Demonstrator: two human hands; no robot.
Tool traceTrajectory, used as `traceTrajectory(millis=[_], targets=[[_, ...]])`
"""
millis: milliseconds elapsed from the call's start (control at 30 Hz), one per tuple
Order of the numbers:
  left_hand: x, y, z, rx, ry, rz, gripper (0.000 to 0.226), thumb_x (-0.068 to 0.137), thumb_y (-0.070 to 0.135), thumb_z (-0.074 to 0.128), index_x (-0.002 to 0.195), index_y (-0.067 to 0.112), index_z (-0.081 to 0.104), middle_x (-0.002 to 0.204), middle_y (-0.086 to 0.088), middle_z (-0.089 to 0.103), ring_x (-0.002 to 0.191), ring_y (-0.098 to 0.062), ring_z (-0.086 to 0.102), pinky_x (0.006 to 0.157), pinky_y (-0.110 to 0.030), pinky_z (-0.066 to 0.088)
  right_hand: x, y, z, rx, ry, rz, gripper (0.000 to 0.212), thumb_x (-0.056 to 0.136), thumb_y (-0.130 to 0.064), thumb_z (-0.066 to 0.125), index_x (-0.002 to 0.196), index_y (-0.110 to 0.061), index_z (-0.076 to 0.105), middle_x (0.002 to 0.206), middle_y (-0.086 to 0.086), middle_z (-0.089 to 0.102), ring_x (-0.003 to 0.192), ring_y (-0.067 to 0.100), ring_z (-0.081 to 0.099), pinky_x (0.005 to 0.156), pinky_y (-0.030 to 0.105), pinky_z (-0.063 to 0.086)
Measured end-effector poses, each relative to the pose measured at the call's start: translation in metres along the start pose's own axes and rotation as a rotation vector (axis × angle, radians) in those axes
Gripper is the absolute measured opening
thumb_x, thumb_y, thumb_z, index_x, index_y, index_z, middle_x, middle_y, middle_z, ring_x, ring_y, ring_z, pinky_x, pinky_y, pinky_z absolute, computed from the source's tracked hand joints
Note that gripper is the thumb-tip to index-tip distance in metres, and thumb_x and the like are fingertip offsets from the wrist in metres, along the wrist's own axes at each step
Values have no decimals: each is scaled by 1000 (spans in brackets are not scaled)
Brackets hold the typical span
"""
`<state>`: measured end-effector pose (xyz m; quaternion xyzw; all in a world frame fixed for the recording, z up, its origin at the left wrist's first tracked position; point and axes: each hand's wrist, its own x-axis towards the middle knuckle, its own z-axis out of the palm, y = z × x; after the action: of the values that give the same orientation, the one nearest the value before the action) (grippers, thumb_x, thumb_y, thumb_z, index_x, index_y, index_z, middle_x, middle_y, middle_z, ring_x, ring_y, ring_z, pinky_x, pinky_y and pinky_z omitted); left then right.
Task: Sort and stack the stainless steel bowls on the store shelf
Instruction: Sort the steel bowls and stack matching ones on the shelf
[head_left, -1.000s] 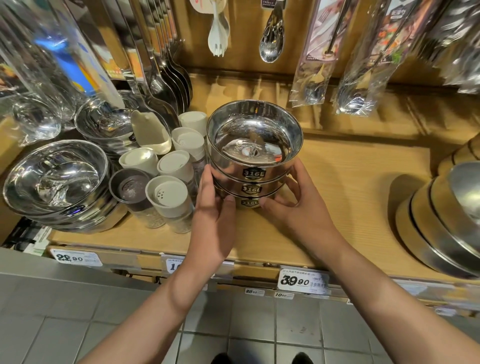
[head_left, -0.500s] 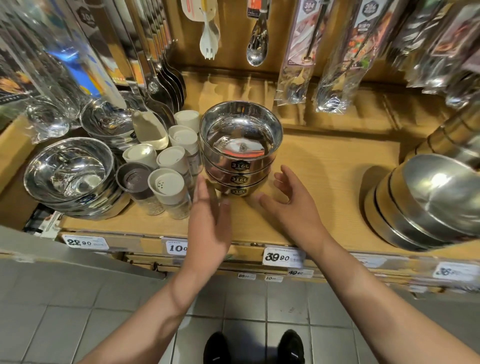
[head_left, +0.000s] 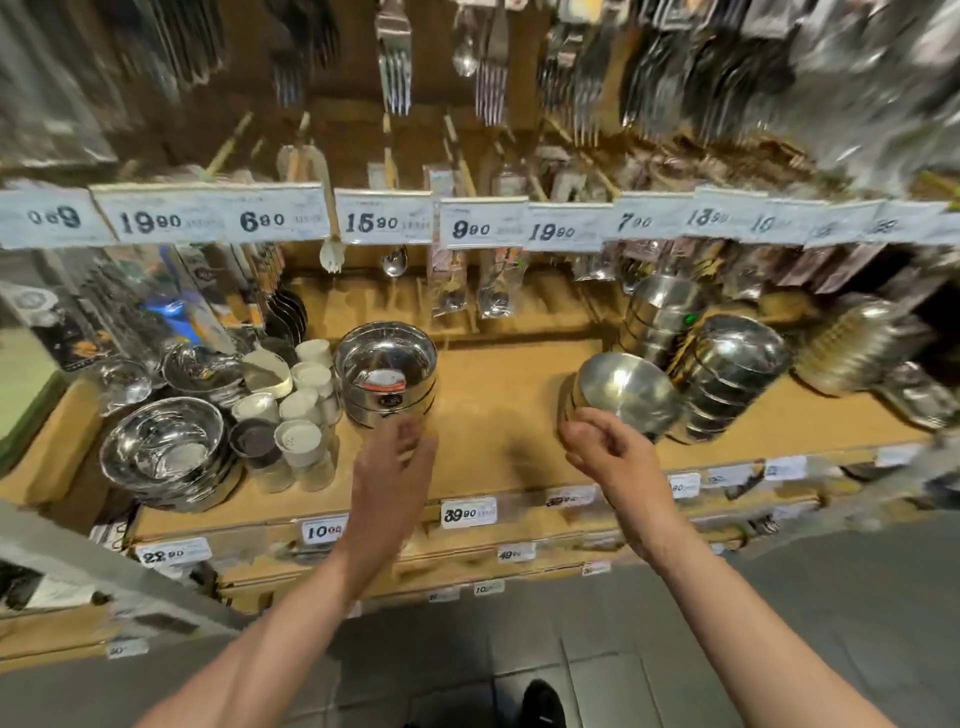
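Stainless steel bowls sit in several groups along the wooden store shelf (head_left: 498, 415). At the far left a nested stack of wide shiny steel bowls (head_left: 166, 452) rests near the shelf's front edge; its layers blur together, so I cannot count them. Behind it lies another shallow steel bowl (head_left: 200, 366). Beside these stands a cluster of small white-capped shaker jars (head_left: 301, 410), about six, plus one with a dark cap. Next comes an upright stack of three deep steel bowls with black labels (head_left: 385, 374), mouths up.

A person's left hand (head_left: 392, 478) hovers just in front of that stack, its grip spread with fingers straight, touching nothing that I can see. The right hand (head_left: 608, 457) is at the lower rim of a tilted stack of steel bowls lying on their side (head_left: 626, 395); the fingers are curled, but motion blur hides whether they pinch the rim. Further right lean two more tall bowl stacks (head_left: 732, 374), uncountable in the blur. White price tags (head_left: 467, 512) line the shelf's front edge.
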<state>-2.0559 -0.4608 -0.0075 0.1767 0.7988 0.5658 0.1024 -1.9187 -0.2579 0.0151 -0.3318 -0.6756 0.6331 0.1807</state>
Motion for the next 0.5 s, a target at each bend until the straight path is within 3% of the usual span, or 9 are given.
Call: traceTrajectory(millis=[133,267,367,500], targets=[[2,24,25,-12,-101,22,29,98,27,64,125,18,59,114,4,65,98,9,58,73,-4,43,-17,-9,-39,14,84,-1,50,76,-49,76,120,-28,69,106,-10,77,107,12,71,107,42,51],[-3,35,54,-7,-188,19,29,98,27,66,124,20,59,111,7,65,102,6,59,75,-3,42,-21,3,-66,38,89,13,39,94,-30,71,131,-19,63,101,-16,77,101,7,72,98,30,56],[-8,37,71,-1,-201,6,27,98,29,65,123,23,59,109,11,65,98,7,59,74,-4,43,-19,12,-84,60,87,28,42,94,-28,72,133,-16,63,106,-13,77,105,8,72,102,38,55],[-6,41,93,-23,-209,-25,23,97,30,67,118,26,60,105,14,65,97,3,60,70,0,44,-14,26,-105,76,40,38,38,87,-42,76,121,-32,66,113,-14,75,113,8,68,105,41,53]])
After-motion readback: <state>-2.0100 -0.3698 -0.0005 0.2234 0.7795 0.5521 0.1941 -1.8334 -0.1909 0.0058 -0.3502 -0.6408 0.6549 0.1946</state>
